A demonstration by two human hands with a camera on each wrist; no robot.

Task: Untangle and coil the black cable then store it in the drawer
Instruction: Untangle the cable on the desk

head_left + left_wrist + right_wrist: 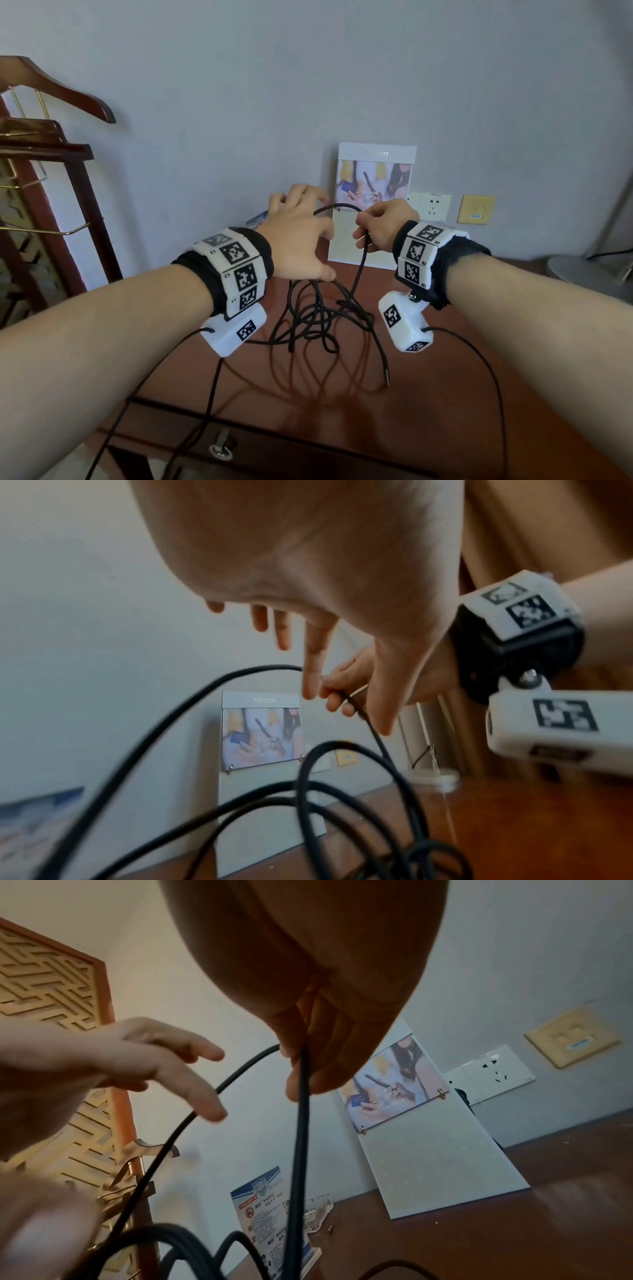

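A black cable hangs in tangled loops above the brown desk; one free plug end dangles at the right. My right hand pinches a raised arc of the cable in its curled fingers. My left hand hovers just left of it with fingers spread and straight, holding nothing; in the head view the cable passes under its thumb. The drawer, with a metal ring pull, is closed at the desk's front edge.
A white display board with a photo leans on the wall behind the hands. A wooden valet stand with hanger is at the left, a lamp base at the right. A leaflet stand and glass ashtray sit at the desk's back left.
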